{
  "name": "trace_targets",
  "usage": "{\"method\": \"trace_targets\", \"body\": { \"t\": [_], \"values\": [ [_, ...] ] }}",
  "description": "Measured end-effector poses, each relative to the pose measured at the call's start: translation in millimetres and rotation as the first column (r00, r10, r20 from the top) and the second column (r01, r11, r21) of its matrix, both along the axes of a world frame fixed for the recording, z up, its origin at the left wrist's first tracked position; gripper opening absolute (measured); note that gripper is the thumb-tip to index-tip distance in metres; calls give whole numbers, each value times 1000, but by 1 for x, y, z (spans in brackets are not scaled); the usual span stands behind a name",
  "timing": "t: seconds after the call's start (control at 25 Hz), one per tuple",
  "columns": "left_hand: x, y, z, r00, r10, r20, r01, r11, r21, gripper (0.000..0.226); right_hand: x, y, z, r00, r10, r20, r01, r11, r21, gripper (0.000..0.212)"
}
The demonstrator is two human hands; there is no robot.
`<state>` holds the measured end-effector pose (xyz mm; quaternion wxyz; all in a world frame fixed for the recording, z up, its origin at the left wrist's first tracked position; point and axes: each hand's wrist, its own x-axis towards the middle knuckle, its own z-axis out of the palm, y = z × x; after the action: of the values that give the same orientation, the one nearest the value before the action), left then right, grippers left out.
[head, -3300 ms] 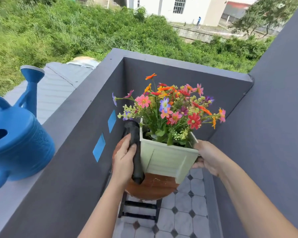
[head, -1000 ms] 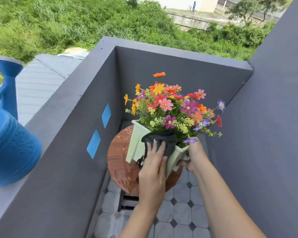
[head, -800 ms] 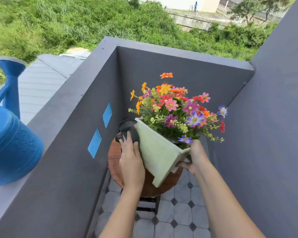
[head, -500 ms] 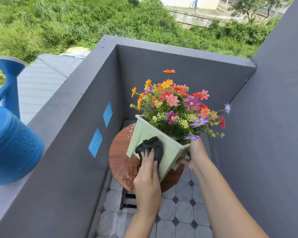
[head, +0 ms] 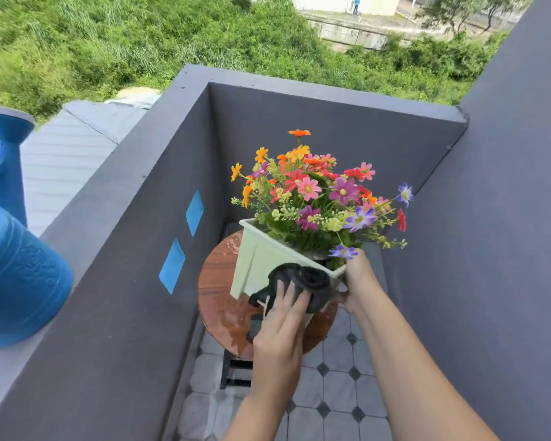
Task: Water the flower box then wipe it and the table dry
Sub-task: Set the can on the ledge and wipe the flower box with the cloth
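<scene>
A pale green flower box (head: 256,259) full of colourful flowers (head: 318,198) is held tilted above a small round wooden table (head: 218,297), whose top glistens with water. My right hand (head: 358,281) grips the box at its near right corner. My left hand (head: 283,326) presses a dark crumpled cloth (head: 306,281) flat against the box's near side, just under the rim. The cloth hides part of that side.
A blue watering can (head: 16,265) stands on top of the grey parapet wall (head: 115,281) at the left. Grey walls close in the far side and the right. Tiled floor (head: 328,393) lies below the table. Greenery lies beyond.
My left hand has moved the cloth along the box's near side, up and to the right toward the corner by my right hand. The box stays tilted and lifted.
</scene>
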<state>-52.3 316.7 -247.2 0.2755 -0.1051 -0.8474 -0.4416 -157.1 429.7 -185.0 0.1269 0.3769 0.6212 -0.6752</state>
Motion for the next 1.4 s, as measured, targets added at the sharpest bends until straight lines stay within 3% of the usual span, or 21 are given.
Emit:
{"method": "trace_targets", "body": {
  "t": [0.08,0.12,0.24,0.36,0.4,0.48,0.56,0.64,0.72,0.88,1.04,1.16,1.24,1.32,1.4],
  "values": [
    [3,-1,-12,991,-69,-111,50,985,-163,40,-3,3,-7,999,33,-7,-33,999,-20,47],
    [-4,-4,-15,993,-22,-115,2,987,-163,38,-3,3,-7,999,45,-1,-45,999,-5,43],
    [-31,-18,-5,976,214,-30,-215,975,-54,38,0,4,-7,997,73,8,-73,997,31,17],
    [-49,-39,6,939,342,43,-343,939,16,42,4,7,-14,998,54,21,-54,999,-2,15],
    [-53,-47,15,923,359,140,-373,923,90,43,6,9,-17,997,63,36,-63,998,-9,17],
    [-59,-60,30,865,311,394,-420,879,227,43,9,12,-19,996,73,49,-72,997,-23,23],
    [-62,-73,35,836,149,528,-360,874,325,51,9,17,-18,994,111,12,-111,993,-35,41],
    [-60,-81,39,861,-21,508,-207,898,387,65,6,22,-17,992,124,-12,-125,991,-55,50],
    [-58,-81,44,876,-101,471,-130,892,433,60,3,21,-9,990,133,-41,-135,989,-54,33],
    [-53,-74,43,879,-7,476,-225,875,428,55,4,17,-8,989,115,-95,-123,989,-79,29],
    [-47,-64,43,839,103,534,-352,852,388,58,15,12,-4,979,69,-190,-110,971,-214,20],
    [-45,-56,48,825,126,551,-396,825,404,38,22,4,-18,944,-84,-319,-5,964,-268,39],
    [-44,-52,52,818,120,563,-410,809,422,27,34,-6,-21,943,-104,-317,37,977,-209,63],
    [-43,-50,55,812,124,570,-413,812,413,27,49,-22,-12,947,-137,-290,141,990,-5,67],
    [-43,-51,55,811,127,570,-416,811,412,29,63,-43,-1,942,-129,-311,217,938,270,72]
  ]
}}
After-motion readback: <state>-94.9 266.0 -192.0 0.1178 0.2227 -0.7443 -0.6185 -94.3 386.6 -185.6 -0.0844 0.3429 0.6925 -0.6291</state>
